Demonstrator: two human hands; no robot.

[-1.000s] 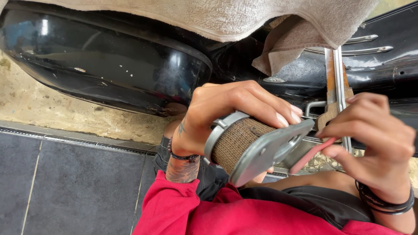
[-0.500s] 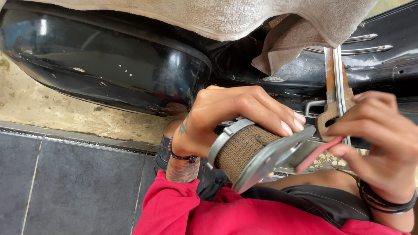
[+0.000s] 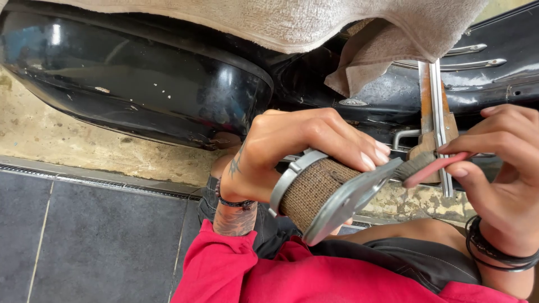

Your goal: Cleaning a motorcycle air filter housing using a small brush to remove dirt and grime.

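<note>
Black scooter body (image 3: 140, 90) under a towel (image 3: 252, 22), above the tiled floor (image 3: 84, 241). Your left hand (image 3: 292, 151) is clamped around the mesh filter (image 3: 314, 188), which lies at mid-frame over your lap. Since a second ago the filter has tilted, its flange (image 3: 353, 196) now nearer the red strip (image 3: 435, 168), possibly a tube, pinched in your right hand (image 3: 499, 179): the two parts are being aligned.
</note>
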